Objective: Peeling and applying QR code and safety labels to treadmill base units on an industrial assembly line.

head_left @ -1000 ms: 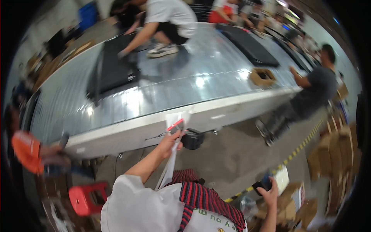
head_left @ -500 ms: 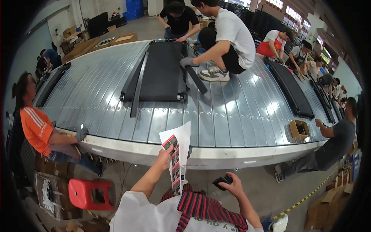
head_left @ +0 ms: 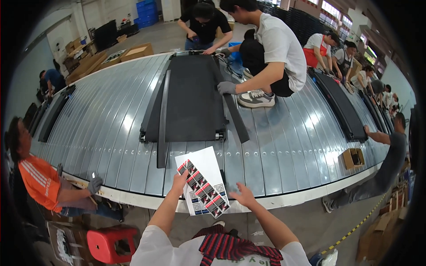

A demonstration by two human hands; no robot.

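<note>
My left hand (head_left: pixel 179 182) is closed on a strip of red, black and white stickers (head_left: pixel 195 182) together with a white sheet of paper (head_left: pixel 209 160). The lower part of the sheet carries printed square codes. Both hang in front of me over the near edge of the metal line. Beside the sheet's right edge, my right hand (head_left: pixel 244 196) is open, fingers spread, apparently empty. Beyond the paper lies a flat black treadmill deck (head_left: pixel 191 97), with a long dark rail (head_left: pixel 163 119) along its left side.
A gloved person in a white shirt (head_left: pixel 284 48) crouches on the slatted metal line (head_left: pixel 120 119), holding another dark rail (head_left: pixel 236 117). Across stands a person in black (head_left: pixel 205 26). An orange-shirted person (head_left: pixel 42 181) is at left. A red stool (head_left: pixel 104 244) and small cardboard box (head_left: pixel 353 158) are nearby.
My right hand has moved up and left toward the paper; the black object it held no longer shows in it. The stickers and sheet now lie fanned out. The crouching person's glove shifted right.
</note>
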